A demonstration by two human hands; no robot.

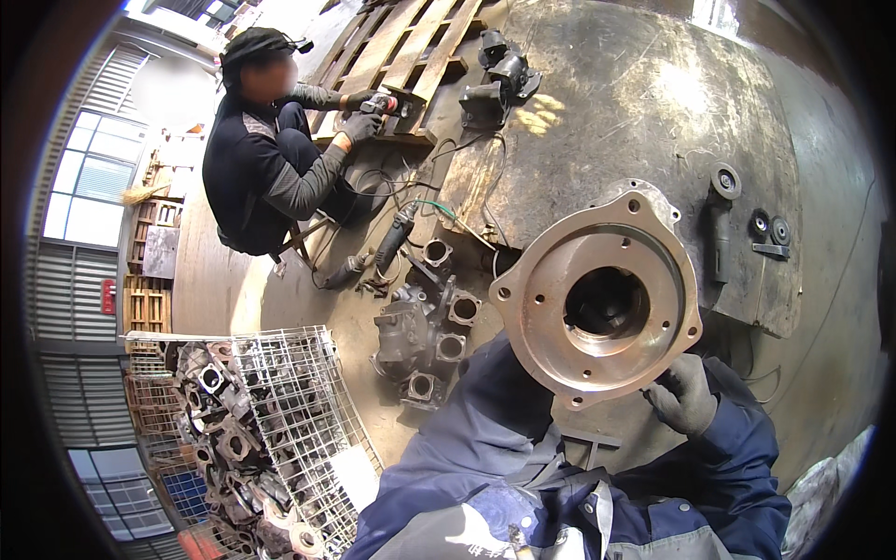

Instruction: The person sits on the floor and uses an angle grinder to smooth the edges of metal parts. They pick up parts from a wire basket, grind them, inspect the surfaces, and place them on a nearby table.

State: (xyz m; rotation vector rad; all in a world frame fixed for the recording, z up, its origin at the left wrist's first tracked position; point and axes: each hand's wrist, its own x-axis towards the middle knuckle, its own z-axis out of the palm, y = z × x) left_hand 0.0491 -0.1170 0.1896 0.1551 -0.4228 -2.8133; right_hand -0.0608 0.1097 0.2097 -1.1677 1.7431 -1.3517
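A large cast metal housing [551, 280] with a machined round flange faces up in front of me. A wide central bore and several bolt holes show in it. Beside its lower right rim is my right hand [686, 397], in a grey glove, its fingers curled in against the edge. My left sleeve runs up behind the housing, which hides my left hand. Farther right on the worn workbench [616, 121] lies an angle grinder [720, 224]. Small round discs [770, 227] sit next to it with a flat metal piece.
At the left, a co-worker [280, 149] crouches with a power tool [380, 105] by a wooden pallet [392, 47]. Castings [415, 331] and corded grinders [397, 238] lie on the floor. A wire cage [294, 401] holds many castings. Dark castings [495, 89] stand on the bench's far left.
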